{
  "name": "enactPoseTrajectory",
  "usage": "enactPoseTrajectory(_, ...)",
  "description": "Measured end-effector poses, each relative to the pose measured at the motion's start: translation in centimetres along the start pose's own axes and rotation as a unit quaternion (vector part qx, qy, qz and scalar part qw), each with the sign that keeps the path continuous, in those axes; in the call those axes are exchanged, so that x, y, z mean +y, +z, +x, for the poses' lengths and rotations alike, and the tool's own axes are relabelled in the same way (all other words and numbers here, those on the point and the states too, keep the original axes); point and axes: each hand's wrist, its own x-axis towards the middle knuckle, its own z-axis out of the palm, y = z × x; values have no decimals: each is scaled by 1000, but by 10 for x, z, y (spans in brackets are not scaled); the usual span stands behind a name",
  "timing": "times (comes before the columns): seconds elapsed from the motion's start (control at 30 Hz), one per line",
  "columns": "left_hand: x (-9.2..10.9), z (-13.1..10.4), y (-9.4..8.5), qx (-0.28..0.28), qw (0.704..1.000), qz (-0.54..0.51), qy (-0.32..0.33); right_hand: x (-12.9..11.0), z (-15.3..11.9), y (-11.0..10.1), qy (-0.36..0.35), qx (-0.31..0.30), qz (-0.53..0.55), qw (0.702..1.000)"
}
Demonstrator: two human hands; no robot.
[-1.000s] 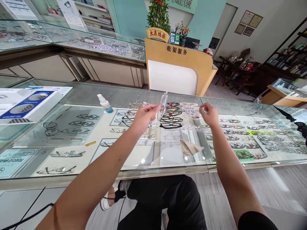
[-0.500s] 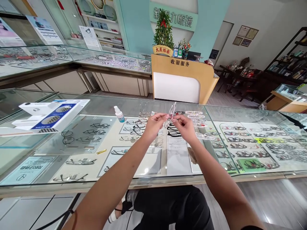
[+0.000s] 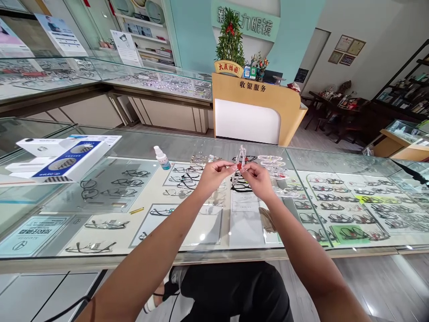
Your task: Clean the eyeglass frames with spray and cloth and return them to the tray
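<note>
A pair of clear-framed eyeglasses [image 3: 240,154] is held up over the glass counter, pinched from both sides. My left hand [image 3: 216,175] has thumb and fingers closed on its left side. On the right side, my right hand [image 3: 258,179] grips it with thumb and fingertips. A small red patch shows on the glasses between the fingertips. Below the hands, dark-framed eyeglasses [image 3: 241,188] lie in the display. Several clear frames [image 3: 271,162] sit just right of my right hand.
The glass display counter [image 3: 194,258] holds rows of eyeglasses. A white spray bottle [image 3: 162,158] stands on it left of my hands, with an open white and blue box [image 3: 69,163] farther left. Beyond is a wooden cashier desk [image 3: 258,91] with a leafy plant [image 3: 230,42].
The glasses have turned between my fingers, and the red patch now shows. Both hands stay close together. The view has shifted slightly.
</note>
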Motion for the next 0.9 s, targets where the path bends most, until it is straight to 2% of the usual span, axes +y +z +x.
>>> enactPoseTrajectory(0.27, -6, 3, -2, -16, 1000, 11, -9, -3, 0, -1, 0, -5, -4, 1000)
enactPoseTrajectory(0.67, -2, 1, -1, -26, 999, 18, -23, -2, 1, -3, -2, -9, 3, 1000)
enactPoseTrajectory(0.8, -3, 2, -1, -15, 999, 17, -28, -1, 1, -4, 1, -12, -8, 1000)
enactPoseTrajectory(0.9, -5, 4, -3, 4, 999, 20, -35, -2, 2, -7, 7, 21, -40, 999)
